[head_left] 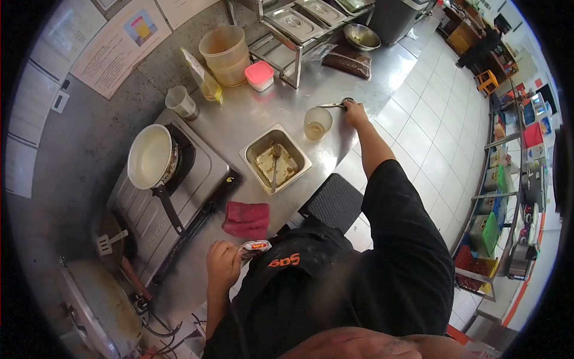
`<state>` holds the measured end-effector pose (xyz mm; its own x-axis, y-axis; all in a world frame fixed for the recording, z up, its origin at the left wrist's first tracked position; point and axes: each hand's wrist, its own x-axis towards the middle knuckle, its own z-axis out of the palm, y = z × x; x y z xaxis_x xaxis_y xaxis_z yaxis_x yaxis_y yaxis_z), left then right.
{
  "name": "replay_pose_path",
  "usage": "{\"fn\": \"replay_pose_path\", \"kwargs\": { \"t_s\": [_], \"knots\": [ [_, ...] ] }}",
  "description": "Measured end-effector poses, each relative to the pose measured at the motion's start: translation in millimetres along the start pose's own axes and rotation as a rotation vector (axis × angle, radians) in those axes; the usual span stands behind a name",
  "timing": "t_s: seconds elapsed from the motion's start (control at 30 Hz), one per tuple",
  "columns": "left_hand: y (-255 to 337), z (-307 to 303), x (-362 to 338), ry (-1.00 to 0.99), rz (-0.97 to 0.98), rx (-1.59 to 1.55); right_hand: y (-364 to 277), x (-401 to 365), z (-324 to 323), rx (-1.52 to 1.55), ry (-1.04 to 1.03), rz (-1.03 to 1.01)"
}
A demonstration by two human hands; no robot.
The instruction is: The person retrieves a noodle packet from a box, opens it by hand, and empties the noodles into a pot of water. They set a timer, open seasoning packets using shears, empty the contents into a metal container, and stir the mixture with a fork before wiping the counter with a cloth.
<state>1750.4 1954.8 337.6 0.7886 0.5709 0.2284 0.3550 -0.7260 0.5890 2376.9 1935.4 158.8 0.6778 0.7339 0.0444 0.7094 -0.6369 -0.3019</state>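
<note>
My left hand [222,264] is closed around a small packet [257,246] with a red, yellow and white label, held in front of my black apron. Stretched out over the steel counter [299,110], my right hand [356,113] grips the dark handles of a pair of scissors [330,105], whose blades point left. Just below the blades stands a translucent cup [317,124] with a little liquid or residue in it. A steel pan [276,160] with brown remains and a utensil inside sits nearer to me. A folded dark red cloth [246,219] lies near my left hand.
On the left, a gas stove [156,224] carries a white-lined pot [149,157]. A plastic bucket [225,57], pink-lidded tub [259,75] and measuring jug [180,102] stand along the wall. A brown-filled bag [348,61] and metal bowl [362,37] lie farther back.
</note>
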Motion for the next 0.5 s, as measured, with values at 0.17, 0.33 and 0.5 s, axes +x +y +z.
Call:
{"fn": "replay_pose_path", "kwargs": {
  "t_s": [0.17, 0.33, 0.5],
  "knots": [
    [7.1, 3.3, -2.9, 0.078, -0.090, 0.094, 10.5, 2.8, -11.0, -0.049, -0.098, -0.056],
    [43.1, 16.5, 2.9, 0.297, -0.151, 0.224, 5.0, -6.2, -20.1, -0.072, -0.110, 0.001],
    [73.1, 23.1, 11.7, 0.432, -0.159, 0.349, 7.2, 10.8, -22.9, -0.108, -0.212, -0.109]
  ]
}}
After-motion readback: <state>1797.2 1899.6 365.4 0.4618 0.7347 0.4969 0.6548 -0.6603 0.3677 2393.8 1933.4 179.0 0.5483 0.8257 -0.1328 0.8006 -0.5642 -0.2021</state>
